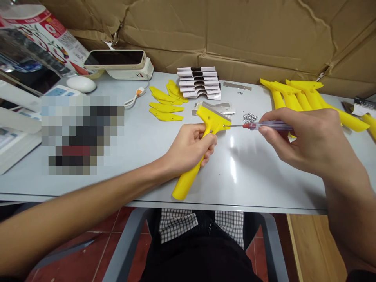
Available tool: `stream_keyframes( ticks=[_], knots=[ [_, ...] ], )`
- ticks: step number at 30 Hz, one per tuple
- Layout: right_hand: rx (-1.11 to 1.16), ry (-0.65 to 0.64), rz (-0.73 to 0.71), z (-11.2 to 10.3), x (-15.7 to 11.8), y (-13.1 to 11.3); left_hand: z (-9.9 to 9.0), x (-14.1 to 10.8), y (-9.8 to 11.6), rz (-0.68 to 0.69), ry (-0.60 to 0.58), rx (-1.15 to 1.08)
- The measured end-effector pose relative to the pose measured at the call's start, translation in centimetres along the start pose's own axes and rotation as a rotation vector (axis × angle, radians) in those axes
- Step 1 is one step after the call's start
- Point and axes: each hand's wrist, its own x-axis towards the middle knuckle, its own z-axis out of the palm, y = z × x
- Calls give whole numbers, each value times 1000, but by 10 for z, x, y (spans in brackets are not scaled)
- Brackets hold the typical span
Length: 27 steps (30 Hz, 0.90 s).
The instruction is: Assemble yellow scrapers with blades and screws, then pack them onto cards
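Observation:
My left hand (194,148) is wrapped round the handle of a yellow scraper (188,178), whose wide head with a metal blade points up and away from me. In my right hand (305,141) is a screwdriver (272,125) with a clear handle and red collar, held level. Its tip meets the right side of the scraper head at a small screw. Just beyond the shaft lies a pile of small screws (249,118). Loose metal blades (227,107) rest behind the scraper head. Several flat yellow pieces (166,116) lie to the left.
A stack of folded white papers (199,83) stands at the back. More yellow scraper handles (302,96) lie at the right. A phone (116,58) on a white device and a white mouse (81,84) are back left. Cardboard (264,35) lines the table's far edge.

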Motion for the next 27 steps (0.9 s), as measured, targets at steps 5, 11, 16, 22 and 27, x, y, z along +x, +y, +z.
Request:
stream_keyframes(
  ticks=[5, 11, 16, 22, 27],
  knots=[
    [130, -51, 112, -1, 4, 0, 0, 0, 0, -1, 1, 8],
    [90, -76, 109, -3, 0, -6, -2, 1, -2, -17, -5, 9],
    [7, -25, 49, -2, -2, -11, -2, 1, 1, -27, -4, 32],
    [18, -104, 127, -2, 0, -7, -1, 1, 0, -17, -1, 42],
    [121, -255, 99, 0, 0, 0, 0, 1, 2, -18, 9, 43]
  ],
)
